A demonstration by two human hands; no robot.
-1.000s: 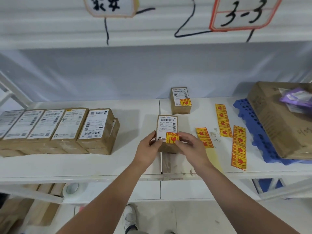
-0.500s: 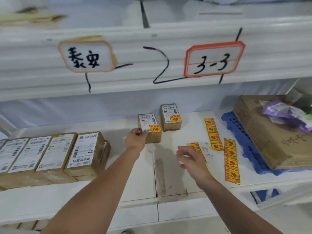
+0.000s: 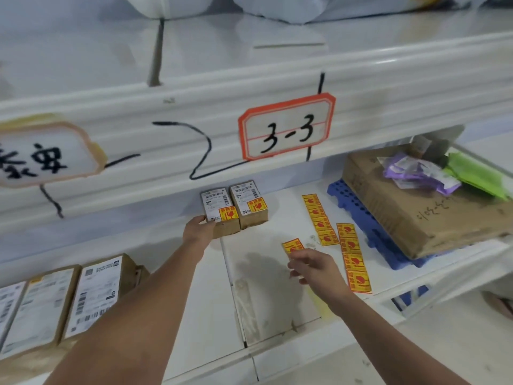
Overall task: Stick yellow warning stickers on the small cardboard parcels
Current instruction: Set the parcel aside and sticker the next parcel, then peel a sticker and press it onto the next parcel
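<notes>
Your left hand (image 3: 198,230) grips the near left corner of a small parcel (image 3: 216,202) at the back of the white shelf (image 3: 200,301), fingers curled against its side. That parcel touches a second parcel (image 3: 247,194) on its right. Each one carries a white shipping label and a yellow warning sticker (image 3: 228,213) on top. Your right hand (image 3: 313,266) hangs over the shelf with its fingers loosely bent, the tips at the near end of a short sticker strip (image 3: 293,245). I cannot tell whether they touch it. Two longer sticker strips (image 3: 319,218) lie further right, beside a blue plastic pallet (image 3: 349,201) that bears a big cardboard box (image 3: 416,207). More labelled parcels (image 3: 94,290) sit in a row at the near left.
</notes>
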